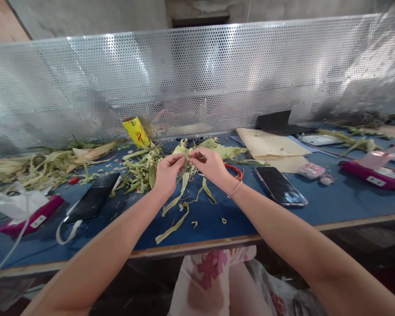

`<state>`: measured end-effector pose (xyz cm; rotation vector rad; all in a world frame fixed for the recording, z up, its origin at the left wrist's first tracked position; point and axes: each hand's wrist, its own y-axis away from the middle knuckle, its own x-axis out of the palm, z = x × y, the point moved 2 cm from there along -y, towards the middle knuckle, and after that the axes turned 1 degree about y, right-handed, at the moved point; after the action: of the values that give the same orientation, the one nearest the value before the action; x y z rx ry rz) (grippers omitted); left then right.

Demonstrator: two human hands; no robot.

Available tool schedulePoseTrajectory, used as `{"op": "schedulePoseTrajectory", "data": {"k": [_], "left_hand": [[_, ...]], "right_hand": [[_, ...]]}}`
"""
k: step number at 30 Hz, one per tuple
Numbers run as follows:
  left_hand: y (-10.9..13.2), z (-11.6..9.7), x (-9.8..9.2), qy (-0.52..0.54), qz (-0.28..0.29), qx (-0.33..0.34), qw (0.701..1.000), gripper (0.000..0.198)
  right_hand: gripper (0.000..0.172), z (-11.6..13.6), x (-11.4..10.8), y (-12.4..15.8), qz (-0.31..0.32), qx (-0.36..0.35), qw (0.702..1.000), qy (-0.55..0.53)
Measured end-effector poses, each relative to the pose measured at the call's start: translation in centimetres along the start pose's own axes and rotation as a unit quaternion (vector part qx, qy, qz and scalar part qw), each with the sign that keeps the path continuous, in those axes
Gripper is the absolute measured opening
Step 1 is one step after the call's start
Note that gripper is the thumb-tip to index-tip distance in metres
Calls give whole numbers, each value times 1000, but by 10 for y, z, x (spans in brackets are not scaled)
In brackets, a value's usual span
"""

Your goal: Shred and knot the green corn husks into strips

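Observation:
Both hands meet above the blue tabletop (210, 224), pinching a small piece of dried corn husk (186, 160) between their fingertips. My left hand (167, 173) is closed on it from the left, and my right hand (209, 162) from the right. Fine detail of the husk piece is covered by the fingers. Husk strips (173, 228) hang and lie on the table just below. A pile of knotted husk pieces (144, 170) sits beside my left hand. Past my right hand, red-handled scissors (236, 170) lie partly hidden by my wrist. Broader husk leaves (224, 150) lie behind.
A yellow tube (136, 131) stands tilted near the perforated metal screen (200, 79). Phones lie at left (94, 197) and right (279, 186). Tissue packs (33, 215) (375, 173) are at both sides. Brown paper (271, 145) and an earbud case (311, 170) lie to the right; loose husks (46, 169) at left.

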<state>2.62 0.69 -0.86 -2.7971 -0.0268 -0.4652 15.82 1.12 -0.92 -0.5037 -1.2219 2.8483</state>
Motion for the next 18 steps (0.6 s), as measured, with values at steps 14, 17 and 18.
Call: {"op": "schedulePoseTrajectory", "data": {"k": [14, 17, 18], "left_hand": [[6, 0, 5, 69, -15, -39, 997, 19], [5, -1, 5, 72, -4, -42, 997, 19], [4, -1, 5, 77, -3, -45, 996, 19]], "right_hand": [[7, 1, -1, 2, -37, -48, 996, 71], [6, 1, -1, 1, -36, -35, 997, 63], [6, 1, -1, 1, -33, -32, 997, 59]]}}
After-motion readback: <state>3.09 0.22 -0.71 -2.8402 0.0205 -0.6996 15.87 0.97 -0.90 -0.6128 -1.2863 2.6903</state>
